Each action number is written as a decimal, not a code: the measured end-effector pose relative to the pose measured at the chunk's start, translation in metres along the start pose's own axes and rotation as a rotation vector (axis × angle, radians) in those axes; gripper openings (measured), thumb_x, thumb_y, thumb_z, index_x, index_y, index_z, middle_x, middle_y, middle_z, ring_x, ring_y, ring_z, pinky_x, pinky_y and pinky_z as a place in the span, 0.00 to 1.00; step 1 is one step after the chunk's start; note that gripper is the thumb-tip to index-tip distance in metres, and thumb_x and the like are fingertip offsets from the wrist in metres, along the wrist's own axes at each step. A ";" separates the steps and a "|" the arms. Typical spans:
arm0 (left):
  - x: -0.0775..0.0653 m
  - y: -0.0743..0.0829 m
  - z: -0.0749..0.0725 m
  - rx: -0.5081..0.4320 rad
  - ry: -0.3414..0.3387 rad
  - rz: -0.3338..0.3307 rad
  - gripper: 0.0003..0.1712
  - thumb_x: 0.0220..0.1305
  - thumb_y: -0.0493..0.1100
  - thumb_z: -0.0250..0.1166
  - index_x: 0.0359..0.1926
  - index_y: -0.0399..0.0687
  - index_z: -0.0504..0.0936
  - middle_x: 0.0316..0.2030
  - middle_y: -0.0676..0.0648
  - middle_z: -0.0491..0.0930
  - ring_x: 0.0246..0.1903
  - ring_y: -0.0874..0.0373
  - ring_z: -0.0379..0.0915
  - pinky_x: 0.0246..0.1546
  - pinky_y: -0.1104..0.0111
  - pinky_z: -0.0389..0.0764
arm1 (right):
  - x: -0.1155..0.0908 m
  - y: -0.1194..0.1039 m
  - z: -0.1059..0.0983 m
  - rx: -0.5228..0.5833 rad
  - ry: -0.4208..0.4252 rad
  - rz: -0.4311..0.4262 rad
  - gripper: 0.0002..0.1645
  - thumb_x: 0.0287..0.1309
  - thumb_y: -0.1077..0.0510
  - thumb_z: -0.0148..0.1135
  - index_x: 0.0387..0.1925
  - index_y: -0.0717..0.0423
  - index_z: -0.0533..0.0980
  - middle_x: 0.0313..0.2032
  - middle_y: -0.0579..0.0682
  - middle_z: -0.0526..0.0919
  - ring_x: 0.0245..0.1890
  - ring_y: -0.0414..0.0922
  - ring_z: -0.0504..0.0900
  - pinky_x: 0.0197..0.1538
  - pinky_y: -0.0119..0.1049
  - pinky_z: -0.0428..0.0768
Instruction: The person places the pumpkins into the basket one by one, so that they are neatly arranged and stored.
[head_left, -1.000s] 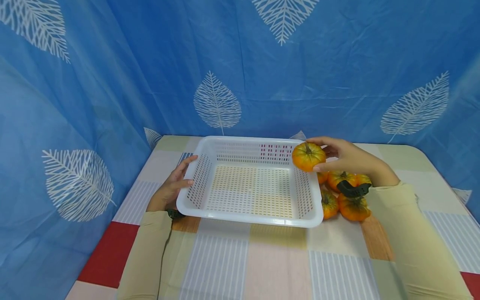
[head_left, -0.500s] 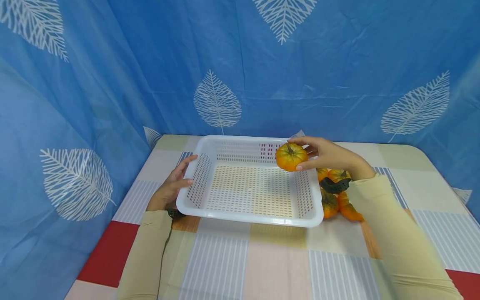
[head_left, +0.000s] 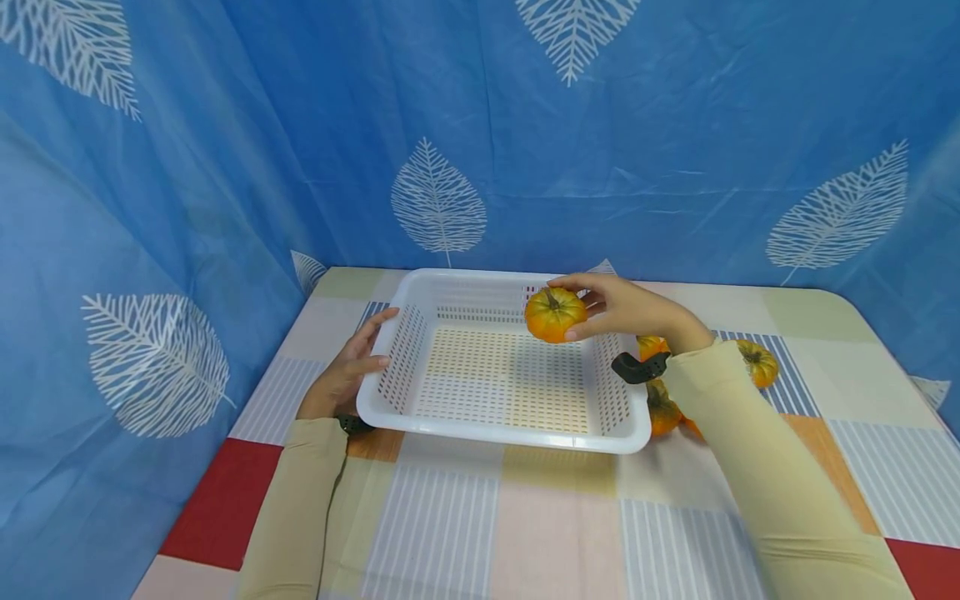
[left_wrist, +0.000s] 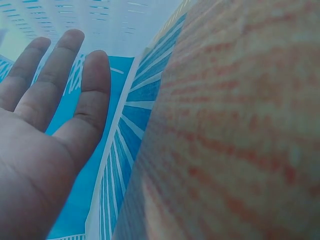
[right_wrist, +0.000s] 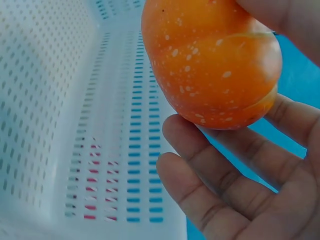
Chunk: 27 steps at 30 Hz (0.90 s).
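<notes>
My right hand [head_left: 626, 308] grips a small orange-green pumpkin [head_left: 555, 315] between thumb and fingers, holding it above the right part of a white plastic basket [head_left: 502, 437]. Close up in the right wrist view, the pumpkin's speckled orange underside [right_wrist: 215, 70] hangs over the basket's slotted inside. At the basket's left side, my left hand [head_left: 341, 375] touches the rim. The left wrist view has its fingers [left_wrist: 50, 80] fairly straight against the basket wall. More small pumpkins [head_left: 662, 408] lie right of the basket, partly hidden by my right forearm.
A single pumpkin [head_left: 759, 364] shows on the table beyond my right sleeve. The checked tablecloth [head_left: 555, 525] covers the table, and a blue curtain [head_left: 315, 108] with white leaf prints hangs behind and at the sides. Dark straps [head_left: 641, 367] sit at both wrists.
My right hand has carried the pumpkin leftward from the basket's right rim to over its inside. The left hand and the basket have stayed put.
</notes>
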<state>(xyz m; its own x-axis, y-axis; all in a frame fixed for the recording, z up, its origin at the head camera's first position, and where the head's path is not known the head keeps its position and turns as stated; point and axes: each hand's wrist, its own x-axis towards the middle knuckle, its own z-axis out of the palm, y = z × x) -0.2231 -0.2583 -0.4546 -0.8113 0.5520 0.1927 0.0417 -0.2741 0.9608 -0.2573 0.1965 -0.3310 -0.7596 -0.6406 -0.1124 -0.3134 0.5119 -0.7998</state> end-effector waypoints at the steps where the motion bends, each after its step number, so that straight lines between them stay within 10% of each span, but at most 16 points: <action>1: 0.000 0.000 0.000 0.000 0.005 -0.002 0.42 0.70 0.34 0.63 0.78 0.67 0.63 0.67 0.48 0.69 0.58 0.55 0.75 0.53 0.60 0.84 | 0.002 0.000 0.001 0.003 -0.003 -0.001 0.47 0.66 0.61 0.75 0.80 0.63 0.63 0.73 0.66 0.69 0.67 0.63 0.77 0.71 0.58 0.74; 11: 0.001 0.000 -0.001 0.025 -0.005 0.015 0.41 0.70 0.34 0.63 0.78 0.67 0.63 0.66 0.49 0.70 0.57 0.56 0.76 0.52 0.62 0.85 | 0.024 -0.003 0.012 0.053 -0.007 -0.045 0.47 0.65 0.65 0.74 0.80 0.66 0.63 0.73 0.68 0.69 0.62 0.61 0.80 0.64 0.45 0.81; 27: 0.001 0.002 0.000 0.013 0.002 0.007 0.41 0.70 0.34 0.63 0.77 0.69 0.65 0.66 0.51 0.69 0.58 0.57 0.74 0.53 0.62 0.84 | 0.058 -0.008 0.032 0.087 -0.002 -0.059 0.47 0.63 0.64 0.76 0.78 0.67 0.64 0.73 0.67 0.70 0.63 0.62 0.77 0.67 0.52 0.78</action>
<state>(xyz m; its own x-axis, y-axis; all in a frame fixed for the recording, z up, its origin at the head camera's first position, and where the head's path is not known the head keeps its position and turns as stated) -0.2238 -0.2586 -0.4529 -0.8119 0.5489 0.1987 0.0548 -0.2671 0.9621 -0.2804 0.1370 -0.3505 -0.7403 -0.6692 -0.0647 -0.3069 0.4219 -0.8531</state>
